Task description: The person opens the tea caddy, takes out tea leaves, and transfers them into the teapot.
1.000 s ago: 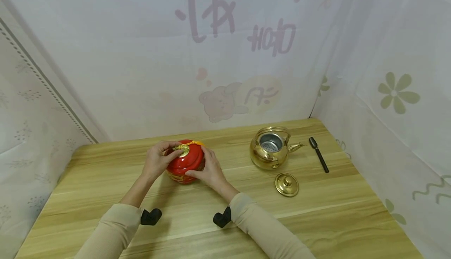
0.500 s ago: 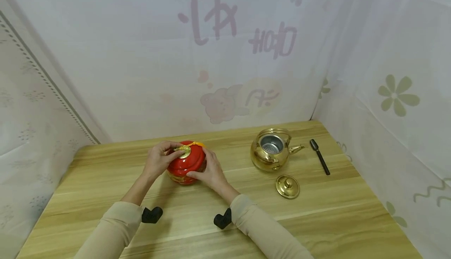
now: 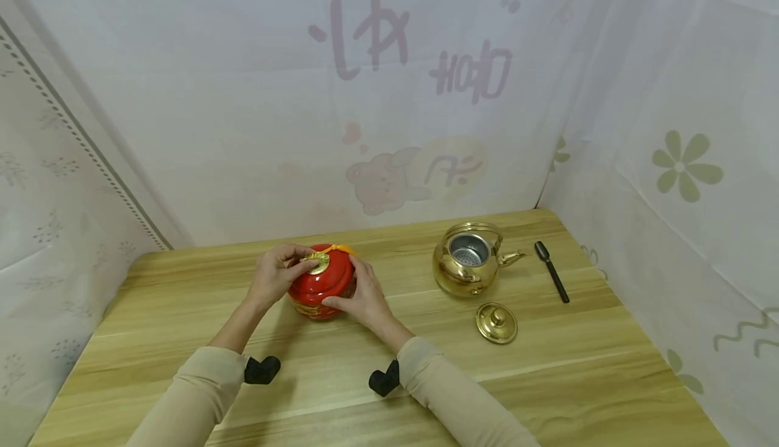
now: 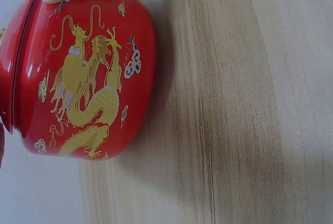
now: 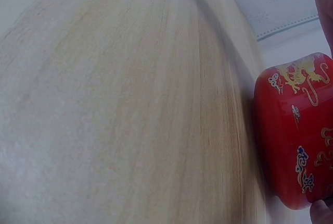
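Observation:
A round red jar (image 3: pixel 316 306) with a gold dragon on its side stands upright on the wooden table. Its red lid (image 3: pixel 336 272) sits on top and bears a round gold medallion (image 3: pixel 318 264) and a yellow cord (image 3: pixel 339 248). My left hand (image 3: pixel 272 276) pinches the top of the lid at the medallion, thumb and fingers together. With thumb in front and fingers behind, my right hand (image 3: pixel 365 299) grips the jar's right side. The left wrist view shows a thin dark seam between lid and jar (image 4: pixel 93 78). Most of the left hand is outside that view.
To the right stands a gold teapot (image 3: pixel 462 278) with a metal strainer (image 3: pixel 469 249) in its uncovered mouth. Its gold lid (image 3: pixel 496 322) lies in front of it. A dark scoop (image 3: pixel 552 272) lies beside the spout. Printed curtains (image 3: pixel 274 129) stand behind the table (image 3: pixel 548 366).

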`<state>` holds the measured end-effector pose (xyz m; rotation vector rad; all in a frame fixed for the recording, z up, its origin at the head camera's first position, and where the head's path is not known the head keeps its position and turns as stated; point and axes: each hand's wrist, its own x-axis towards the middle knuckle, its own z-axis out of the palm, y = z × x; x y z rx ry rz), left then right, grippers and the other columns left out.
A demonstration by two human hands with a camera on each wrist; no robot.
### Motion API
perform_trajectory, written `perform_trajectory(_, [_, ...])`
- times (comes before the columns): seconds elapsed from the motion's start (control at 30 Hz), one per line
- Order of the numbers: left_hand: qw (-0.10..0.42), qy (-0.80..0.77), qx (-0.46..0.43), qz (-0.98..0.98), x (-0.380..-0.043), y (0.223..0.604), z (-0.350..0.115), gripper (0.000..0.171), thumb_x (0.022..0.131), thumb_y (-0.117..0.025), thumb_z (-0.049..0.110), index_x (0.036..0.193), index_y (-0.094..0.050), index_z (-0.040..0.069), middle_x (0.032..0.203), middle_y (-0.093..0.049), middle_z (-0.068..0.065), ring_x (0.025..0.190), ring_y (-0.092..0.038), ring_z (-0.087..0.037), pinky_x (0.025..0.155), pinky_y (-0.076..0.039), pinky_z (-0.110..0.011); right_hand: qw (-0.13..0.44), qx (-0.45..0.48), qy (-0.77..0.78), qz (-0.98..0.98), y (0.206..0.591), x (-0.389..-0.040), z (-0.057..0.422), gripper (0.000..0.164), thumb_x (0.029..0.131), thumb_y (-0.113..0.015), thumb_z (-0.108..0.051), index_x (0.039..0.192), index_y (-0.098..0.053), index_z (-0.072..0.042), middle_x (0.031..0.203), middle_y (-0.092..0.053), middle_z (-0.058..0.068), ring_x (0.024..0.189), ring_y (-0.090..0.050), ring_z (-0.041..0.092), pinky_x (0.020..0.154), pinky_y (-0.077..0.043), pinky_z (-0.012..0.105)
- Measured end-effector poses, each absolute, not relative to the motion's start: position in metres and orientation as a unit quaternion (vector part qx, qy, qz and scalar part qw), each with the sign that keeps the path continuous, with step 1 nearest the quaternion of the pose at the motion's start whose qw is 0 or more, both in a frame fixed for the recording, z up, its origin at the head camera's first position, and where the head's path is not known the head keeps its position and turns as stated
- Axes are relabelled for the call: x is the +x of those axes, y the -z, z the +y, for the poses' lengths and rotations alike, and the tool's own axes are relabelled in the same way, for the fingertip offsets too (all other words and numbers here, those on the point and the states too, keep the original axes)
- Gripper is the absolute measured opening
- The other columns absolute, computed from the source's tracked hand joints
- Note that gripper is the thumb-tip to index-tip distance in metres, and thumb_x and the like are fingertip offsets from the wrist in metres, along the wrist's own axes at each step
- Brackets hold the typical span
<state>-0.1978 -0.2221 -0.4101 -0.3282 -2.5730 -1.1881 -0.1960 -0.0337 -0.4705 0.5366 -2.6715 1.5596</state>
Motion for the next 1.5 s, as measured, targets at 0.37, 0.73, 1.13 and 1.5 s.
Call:
perform_trajectory(0.37, [0.153,0.417,-0.113,-0.889,-0.197,0.409,-0.222,0.015,0.082,-0.072,0.011,0.095,-0.071,0.002,0.094,-0.071,-0.012,0.087,-0.061,-0.016,0.068,-0.046,-0.009,-0.002,0.172,-0.505,-0.845,0.471,-0.195,-0.035,0.095,0.071,-0.082,-0.038,0.143,-0.031,-0.003,0.139,-0.04,0.015,0.128,-0.042,0.029,0.105,-0.039,0.043])
perform_trajectory(0.73, [0.176,0.45,-0.119,-0.868,-0.193,0.394,-0.225,0.017,0.083,-0.071,0.007,0.097,-0.07,-0.002,0.095,-0.067,-0.017,0.084,-0.051,0.0,0.069,-0.046,-0.009,0.006,0.185,-0.51,-0.84,0.471,-0.196,-0.034,0.093,0.071,-0.083,-0.033,0.143,-0.032,-0.006,0.138,-0.041,0.014,0.128,-0.042,0.028,0.106,-0.037,0.043])
perform_trajectory(1.13, [0.253,0.449,-0.048,-0.856,-0.174,0.39,-0.255,0.014,0.08,-0.074,0.006,0.092,-0.071,-0.002,0.094,-0.069,-0.017,0.08,-0.052,0.01,0.065,-0.044,-0.003,0.024,0.189,-0.499,-0.846,0.472,-0.197,-0.034,0.093,0.07,-0.083,-0.034,0.143,-0.033,-0.008,0.136,-0.044,0.012,0.126,-0.044,0.026,0.105,-0.039,0.041])
perform_trajectory(1.5, [0.275,0.41,0.032,-0.869,-0.143,0.404,-0.295,0.015,0.078,-0.076,0.007,0.09,-0.071,-0.001,0.08,-0.057,0.031,0.076,-0.051,0.012,0.065,-0.04,-0.003,0.025,0.187,-0.497,-0.847,0.471,-0.197,-0.033,0.094,0.069,-0.084,-0.034,0.143,-0.034,-0.006,0.139,-0.042,0.014,0.128,-0.042,0.028,0.106,-0.038,0.043])
